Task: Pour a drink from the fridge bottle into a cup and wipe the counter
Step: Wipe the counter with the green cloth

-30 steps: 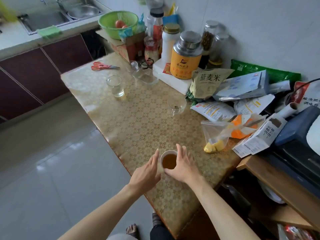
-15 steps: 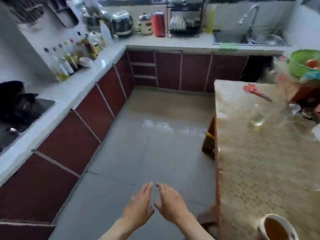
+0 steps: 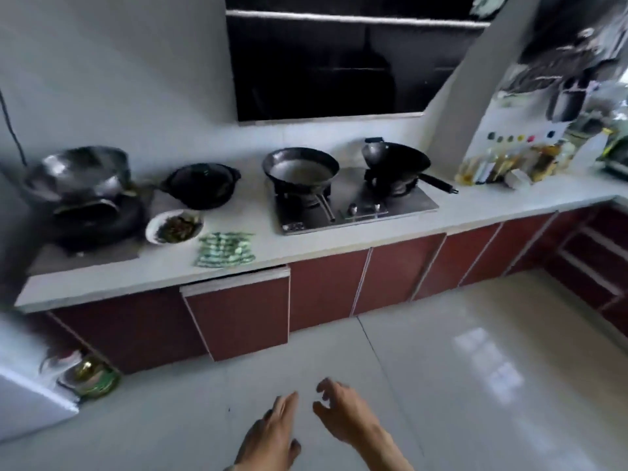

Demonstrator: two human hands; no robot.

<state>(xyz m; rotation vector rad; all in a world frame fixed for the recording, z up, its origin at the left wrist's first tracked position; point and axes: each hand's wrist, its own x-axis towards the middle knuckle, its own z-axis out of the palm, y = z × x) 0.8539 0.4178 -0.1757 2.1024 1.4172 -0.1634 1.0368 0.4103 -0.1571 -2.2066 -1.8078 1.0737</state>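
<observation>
Both of my hands hang in front of me over the tiled floor, holding nothing. My left hand has its fingers straight and relaxed. My right hand is beside it with loosely curled fingers. A green and white patterned cloth lies on the white counter near its front edge. The cup and the table are out of view. A white fridge corner shows at the lower left.
On the counter stand a gas hob with a frying pan and a wok, a black pot, a plate of greens and stacked woks. Red cabinet doors run below; one door stands ajar.
I have let go of the filled cup on the table and turned left. The view swung from the table past the sink to the stove counter. Both hands stayed empty.
</observation>
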